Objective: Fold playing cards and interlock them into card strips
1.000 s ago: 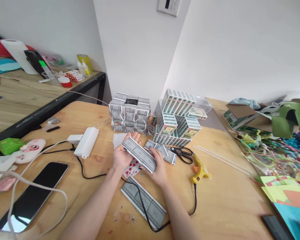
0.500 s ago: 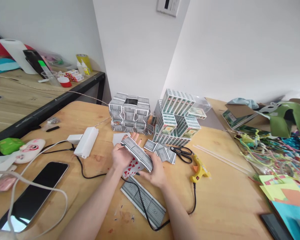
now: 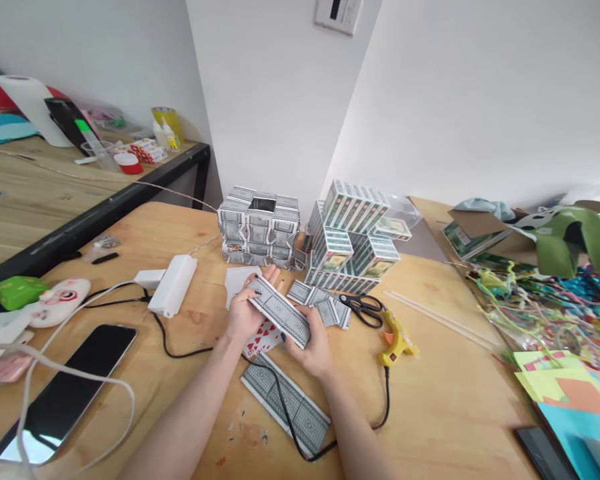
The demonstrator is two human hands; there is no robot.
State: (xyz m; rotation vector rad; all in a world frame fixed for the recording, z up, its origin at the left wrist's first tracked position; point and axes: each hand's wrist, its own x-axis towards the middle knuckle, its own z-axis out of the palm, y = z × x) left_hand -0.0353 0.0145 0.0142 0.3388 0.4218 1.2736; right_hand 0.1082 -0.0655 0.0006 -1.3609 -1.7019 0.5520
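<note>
A strip of grey patterned playing cards (image 3: 281,312) is held between my two hands above the table. My left hand (image 3: 246,313) grips its upper left end, thumb on top. At the lower right end my right hand (image 3: 313,343) has its thumb and fingers round the edges. Below the held strip, a card with red hearts (image 3: 261,339) shows face up, partly covered. Nearer me lies a longer card strip (image 3: 300,413) with a black cable across it. Several folded card pieces (image 3: 325,305) rest to the right of the held strip.
Behind stand a structure built of cards (image 3: 260,230) and stacked card boxes (image 3: 353,233). Black scissors (image 3: 364,310) and a yellow glue gun (image 3: 397,341) lie on the right. On the left are a white power block (image 3: 173,285), a phone (image 3: 67,393) and loose cables.
The held strip has tilted so that its patterned face shows more broadly, and it has shifted slightly right and down. Both hands keep their hold.
</note>
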